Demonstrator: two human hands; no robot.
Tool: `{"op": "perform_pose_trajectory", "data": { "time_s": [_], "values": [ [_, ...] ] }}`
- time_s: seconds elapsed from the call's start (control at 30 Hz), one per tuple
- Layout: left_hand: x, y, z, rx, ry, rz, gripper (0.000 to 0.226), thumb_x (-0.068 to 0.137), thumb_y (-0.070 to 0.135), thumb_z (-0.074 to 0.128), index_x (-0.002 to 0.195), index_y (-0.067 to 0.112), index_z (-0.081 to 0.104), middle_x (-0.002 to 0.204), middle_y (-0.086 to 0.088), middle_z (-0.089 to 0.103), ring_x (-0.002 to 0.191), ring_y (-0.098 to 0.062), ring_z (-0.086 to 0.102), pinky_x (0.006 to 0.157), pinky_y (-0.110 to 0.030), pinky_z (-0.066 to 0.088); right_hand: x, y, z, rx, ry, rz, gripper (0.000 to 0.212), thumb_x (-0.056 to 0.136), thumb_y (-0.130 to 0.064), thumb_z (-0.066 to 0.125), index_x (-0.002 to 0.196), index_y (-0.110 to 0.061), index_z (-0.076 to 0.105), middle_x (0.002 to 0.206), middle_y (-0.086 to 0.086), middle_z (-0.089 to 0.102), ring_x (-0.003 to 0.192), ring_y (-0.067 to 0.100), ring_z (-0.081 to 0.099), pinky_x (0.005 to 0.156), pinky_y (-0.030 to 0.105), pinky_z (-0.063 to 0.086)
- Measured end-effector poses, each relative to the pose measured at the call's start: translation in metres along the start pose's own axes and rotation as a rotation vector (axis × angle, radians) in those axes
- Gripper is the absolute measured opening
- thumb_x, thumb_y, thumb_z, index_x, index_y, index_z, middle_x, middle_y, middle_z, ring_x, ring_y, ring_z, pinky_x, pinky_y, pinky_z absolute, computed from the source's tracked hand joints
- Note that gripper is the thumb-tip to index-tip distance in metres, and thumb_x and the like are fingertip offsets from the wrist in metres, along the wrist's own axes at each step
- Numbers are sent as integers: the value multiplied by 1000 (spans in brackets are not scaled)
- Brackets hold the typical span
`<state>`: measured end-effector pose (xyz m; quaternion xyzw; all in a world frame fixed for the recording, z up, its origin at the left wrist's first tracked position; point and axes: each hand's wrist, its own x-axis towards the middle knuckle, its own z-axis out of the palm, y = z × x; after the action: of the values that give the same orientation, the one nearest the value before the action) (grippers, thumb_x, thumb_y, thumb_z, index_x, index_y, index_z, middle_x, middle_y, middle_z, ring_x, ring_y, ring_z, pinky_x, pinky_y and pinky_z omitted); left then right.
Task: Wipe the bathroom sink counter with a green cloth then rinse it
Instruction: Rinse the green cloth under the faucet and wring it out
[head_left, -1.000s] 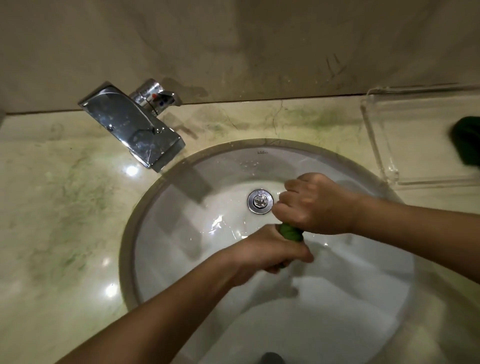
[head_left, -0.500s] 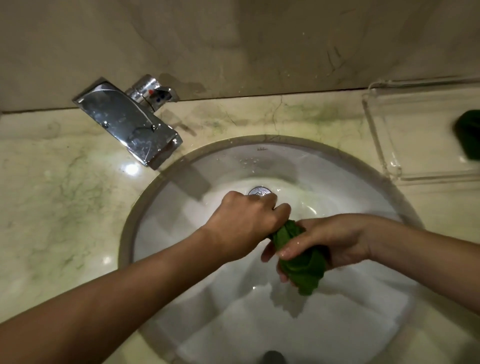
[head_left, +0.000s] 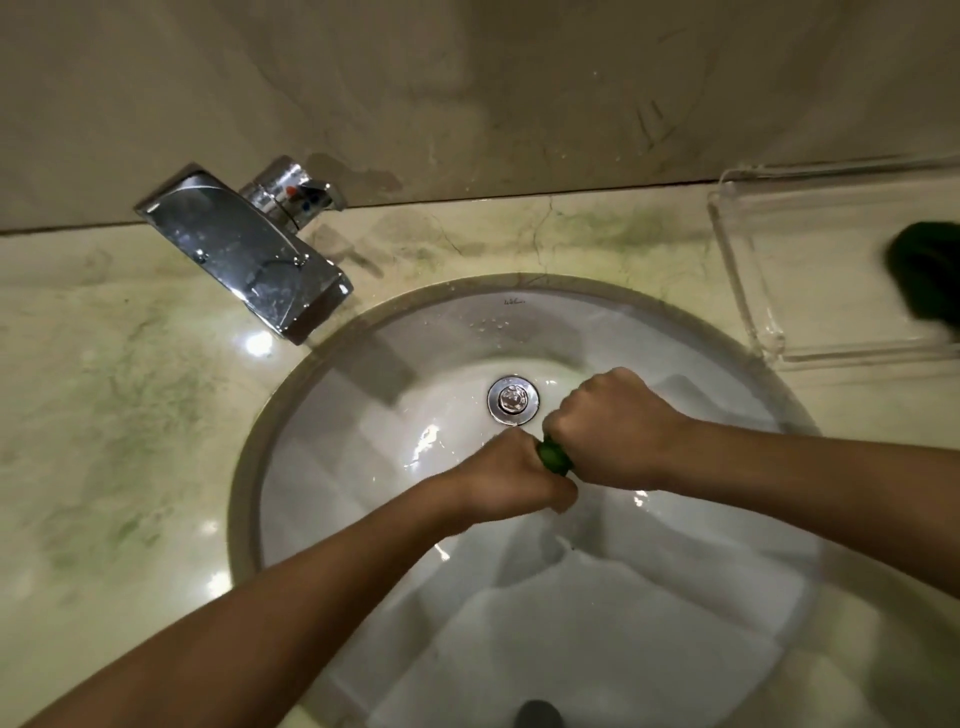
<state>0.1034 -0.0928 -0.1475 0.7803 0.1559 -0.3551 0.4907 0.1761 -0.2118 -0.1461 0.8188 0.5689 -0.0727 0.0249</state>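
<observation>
Beige stained wall (head_left: 467, 104) behind; chrome tap (head_left: 244, 260) at left; clear tray (head_left: 821, 270) at right

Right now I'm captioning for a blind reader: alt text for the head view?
The left hand and right hand clench a green cloth over the white sink, near its drain. A chrome faucet sits back left on the marble counter.

The cloth (head_left: 555, 460) is bright green; the sink (head_left: 675, 597) is white with a silver drain (head_left: 512, 399). The bench (head_left: 119, 415) is cream marble mottled with green veins. The tap (head_left: 244, 260) is shiny chrome with red and blue dots.
</observation>
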Motion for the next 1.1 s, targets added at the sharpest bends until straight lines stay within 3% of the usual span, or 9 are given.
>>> {"op": "perform_pose_trajectory", "data": {
  "time_s": [0.13, 0.33, 0.43, 0.57, 0.7, 0.77, 0.87, 1.0, 1.1],
  "values": [
    [-11, -2, 7, -372, -148, -85, 42, 77, 0, 56, 53, 21, 29, 46, 4, 27, 42, -12, 22, 45, -22, 15, 6, 8, 7, -36, 143, -169, 55, 30, -1, 75, 46, -18, 26, 33, 1, 37, 31, 17, 28, 43, 15, 19],
    [-20, -2, 12, -557, -236, -115, 48, 82, -1, 50, 49, 24, 27, 48, 5, 19, 43, -10, 14, 45, -23, 10, 5, 15, 3, -47, 291, -279, 23, 57, 1, 49, 45, -16, 38, 39, 1, 36, 34, 19, 34, 38, 19, 24],
    [-25, -1, 15, -647, -269, -121, 46, 84, -1, 49, 55, 24, 24, 47, 6, 18, 41, -8, 13, 44, -22, 9, 5, 12, 1, -51, 347, -292, 21, 59, 1, 46, 45, -15, 41, 43, 1, 37, 35, 19, 34, 37, 19, 27],
    [-27, 2, 9, -592, -229, -85, 43, 85, 4, 56, 57, 23, 28, 48, 6, 23, 41, -8, 18, 44, -22, 12, 4, 14, -2, -34, 345, -222, 19, 62, -3, 43, 46, -14, 42, 39, 1, 38, 33, 20, 36, 37, 19, 26],
    [-26, -2, -1, -254, 20, 49, 27, 78, 21, 72, 65, 16, 49, 54, 9, 40, 47, -6, 36, 48, -21, 27, -3, 5, -12, -3, 98, 53, 9, 65, -15, 53, 56, -16, 53, 52, 2, 55, 48, 27, 56, 45, 23, 30],
    [-30, -9, -6, -280, 157, 84, 22, 77, 24, 75, 90, 17, 58, 63, 12, 50, 51, 0, 44, 50, -14, 34, -8, 2, -15, 218, -84, 330, 11, 74, -25, 60, 66, -19, 54, 67, 1, 59, 67, 26, 60, 54, 26, 33],
    [-37, -24, -12, -423, 227, 210, 45, 80, 28, 73, 116, 38, 48, 93, 3, 61, 69, -3, 54, 58, -12, 40, -19, -2, -13, 991, -156, 598, 31, 71, -21, 72, 59, -13, 45, 51, -3, 42, 50, 15, 44, 50, 25, 31],
    [-39, -27, -10, -419, 205, 363, 38, 84, 24, 68, 118, 34, 53, 113, 12, 60, 99, -9, 60, 76, -16, 47, -26, -20, -14, 1506, -259, 573, 31, 70, -22, 76, 81, 1, 58, 63, 4, 44, 58, 12, 45, 53, 24, 36],
    [-38, -28, -7, -558, 230, 418, 36, 82, 15, 67, 116, 14, 56, 113, 0, 65, 110, -15, 60, 85, -23, 49, -31, -25, -18, 1581, -319, 527, 34, 74, -32, 78, 101, -16, 66, 78, -2, 61, 72, 6, 59, 63, 19, 45]
  ]
}}
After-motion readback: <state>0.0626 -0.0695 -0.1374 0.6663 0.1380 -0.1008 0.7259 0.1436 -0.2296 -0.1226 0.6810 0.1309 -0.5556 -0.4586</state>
